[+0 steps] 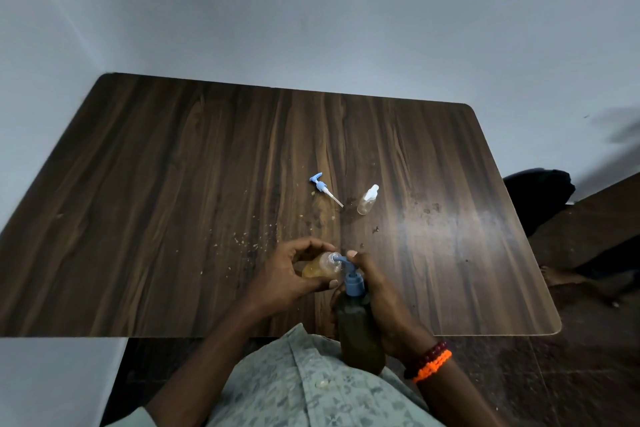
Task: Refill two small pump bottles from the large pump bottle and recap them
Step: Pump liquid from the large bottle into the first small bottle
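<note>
From the head view, a dark wood-grain laminate bench [173, 201] with rounded corners sits against pale matte walls, its surface glossy where light pools on the right and flecked with small crumbs and dried spots near the middle.

The left hand [294, 274] has its grip curled closed around a small clear plastic bottle [322, 267], uncapped, tilted on its side with the open neck facing right; amber liquid fills much of it. The right hand [377, 295] has its grip wrapped shut around the large pump bottle [358, 329], a dark, translucent cylinder with greenish-brown contents, a finger resting on the blue plastic pump head [351, 276]. The pump's spout touches the small bottle's mouth.

Farther back on the bench lies a loose blue pump cap [322, 186] with its thin white dip tube. Just to its right, apart from it, lies a second small clear bottle [367, 200], nearly empty, with a white top.

Orange and dark red beaded bracelets [431, 360] circle the right wrist.
</note>
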`<state>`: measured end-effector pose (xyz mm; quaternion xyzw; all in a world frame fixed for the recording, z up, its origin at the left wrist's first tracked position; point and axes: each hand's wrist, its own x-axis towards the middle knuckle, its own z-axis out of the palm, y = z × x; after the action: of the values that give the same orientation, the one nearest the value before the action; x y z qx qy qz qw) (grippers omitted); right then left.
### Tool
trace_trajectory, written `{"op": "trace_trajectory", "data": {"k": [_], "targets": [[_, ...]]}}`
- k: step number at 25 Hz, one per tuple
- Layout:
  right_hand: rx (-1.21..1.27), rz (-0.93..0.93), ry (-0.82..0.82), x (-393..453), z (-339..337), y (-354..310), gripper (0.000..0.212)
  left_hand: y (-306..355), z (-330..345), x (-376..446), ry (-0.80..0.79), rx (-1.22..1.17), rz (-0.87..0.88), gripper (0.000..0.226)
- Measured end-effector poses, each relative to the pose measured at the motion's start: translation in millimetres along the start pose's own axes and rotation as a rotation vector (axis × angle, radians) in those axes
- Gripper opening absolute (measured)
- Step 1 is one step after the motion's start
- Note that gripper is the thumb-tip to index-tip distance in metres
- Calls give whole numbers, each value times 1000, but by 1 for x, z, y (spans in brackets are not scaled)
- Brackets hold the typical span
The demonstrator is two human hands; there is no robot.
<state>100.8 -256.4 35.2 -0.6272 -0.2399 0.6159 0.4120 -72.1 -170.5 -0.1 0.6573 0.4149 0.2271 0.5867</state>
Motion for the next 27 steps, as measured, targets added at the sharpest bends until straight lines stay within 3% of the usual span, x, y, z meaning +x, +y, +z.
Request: {"op": "trace_trajectory", "data": {"k": [10,15,27], "targets": [[50,-6,-27,-1,1,-3,52,2,1,0,11,-16,6,47],[54,21,-40,-6,-3,0,64,5,2,-2,-12,-20,8,48],[9,42,-20,-8,-1,-3,62,7,1,-5,-11,-3,11,48]]}}
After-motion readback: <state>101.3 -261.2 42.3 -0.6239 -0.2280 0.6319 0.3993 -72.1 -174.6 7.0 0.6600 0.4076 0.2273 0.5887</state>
